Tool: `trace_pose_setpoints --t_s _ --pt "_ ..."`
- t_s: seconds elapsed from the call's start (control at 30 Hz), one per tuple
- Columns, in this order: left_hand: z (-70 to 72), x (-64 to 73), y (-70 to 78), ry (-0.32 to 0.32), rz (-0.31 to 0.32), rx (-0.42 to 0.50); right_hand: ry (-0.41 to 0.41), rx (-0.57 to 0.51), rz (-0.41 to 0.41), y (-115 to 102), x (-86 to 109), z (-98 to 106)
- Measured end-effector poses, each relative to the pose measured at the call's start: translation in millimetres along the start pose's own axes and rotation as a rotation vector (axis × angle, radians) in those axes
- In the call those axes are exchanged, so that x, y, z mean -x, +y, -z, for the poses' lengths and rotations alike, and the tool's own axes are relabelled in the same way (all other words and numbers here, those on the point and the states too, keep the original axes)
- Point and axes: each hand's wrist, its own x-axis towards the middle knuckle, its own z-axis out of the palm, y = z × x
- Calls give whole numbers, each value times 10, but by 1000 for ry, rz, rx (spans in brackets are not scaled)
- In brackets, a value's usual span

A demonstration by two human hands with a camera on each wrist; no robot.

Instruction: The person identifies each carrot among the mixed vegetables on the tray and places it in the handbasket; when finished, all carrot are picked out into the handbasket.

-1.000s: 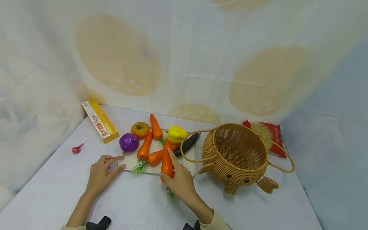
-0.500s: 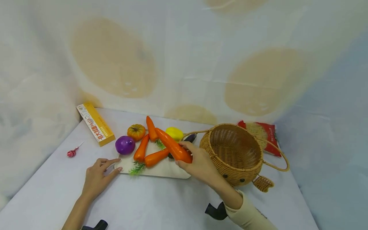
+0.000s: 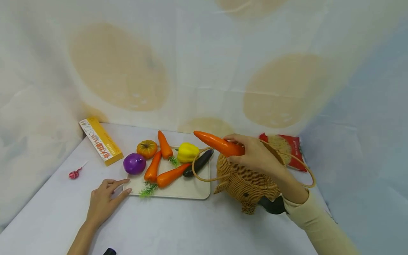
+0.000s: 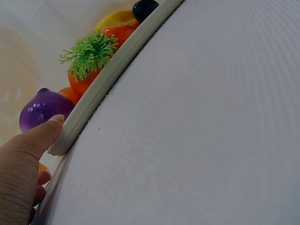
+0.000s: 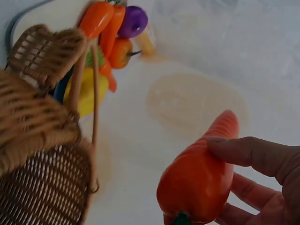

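Note:
My right hand [image 3: 256, 154] grips an orange carrot [image 3: 216, 142] over the wicker basket [image 3: 237, 186]. The carrot's tapered tip points left and away; in the right wrist view its thick green-topped end faces the camera and the thumb [image 5: 248, 152] lies along its side. At the near left corner of the cream tray [image 3: 188, 193], my left hand [image 3: 103, 202] touches the rim with thumb and forefinger. On the tray lie several things: carrots [image 3: 172, 176], a yellow bell pepper [image 3: 188, 152] and an eggplant [image 3: 200, 163]. A purple onion-shaped vegetable [image 3: 134, 164] and a small pumpkin [image 3: 147, 148] sit at its left.
The basket's left handle [image 3: 193, 166] leans over the tray's right end. Behind the basket lies a red pasta bag [image 3: 291, 148]. A yellow pasta box [image 3: 102, 141] and a red lollipop [image 3: 74, 174] lie at the left. A patterned cloth [image 3: 204, 88] hangs behind the table.
My right hand has lifted the carrot from the tray's front edge and carried it right, up over the basket. The left hand stays at the tray corner. The view has shifted slightly.

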Motion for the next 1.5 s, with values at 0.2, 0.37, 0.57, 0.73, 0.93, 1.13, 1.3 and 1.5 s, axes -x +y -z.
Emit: trace_pose_setpoints --t_s 0.2,0.37,0.57,0.73,0.93,1.13,1.3,1.5 --pt "85 -14 -9 -23 16 -12 -131 89 -35 375 -112 257" --pt "107 0 -38 -19 13 -19 -222 108 -41 578 -191 378" --pt "75 20 -59 -19 11 -8 -329 35 -85 793 -214 462" --pt "61 30 -53 -31 25 -12 -362 1 -129 906 -207 531" --pt "69 30 -40 -40 36 -14 -406 -20 -173 988 -242 583" --pt "54 23 -34 -47 45 -3 -473 23 -194 1004 -349 545" --pt "11 13 -19 -39 36 8 -519 169 -211 1068 -484 441" --pt "-7 9 13 -45 41 -2 -595 268 -268 1124 -625 302"
